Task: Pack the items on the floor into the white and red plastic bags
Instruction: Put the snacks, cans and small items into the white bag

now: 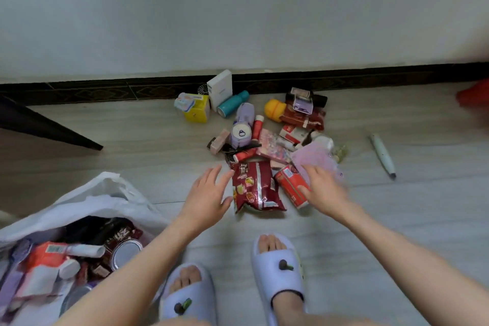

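A: Since the white plastic bag (87, 201) gapes open at the lower left of the frame, already part filled with packets and a tin, where should the next thing come from?

B: From the pile at centre. The left hand (205, 197), fingers spread and holding nothing, hangs just beside the red snack packet (254, 186). I'd take that first, flat, by its near edge.

A: And the other hand?

B: The right hand (324, 188) looks open too, fingers on or just over the red can (291, 186) and a lilac pouch (316, 157); blur hides whether it touches. Lift the can alone, so the pouch doesn't slide.

A: The red plastic bag (473, 95)?

B: Barely showing at the right edge, well apart. I'd keep light things for it.
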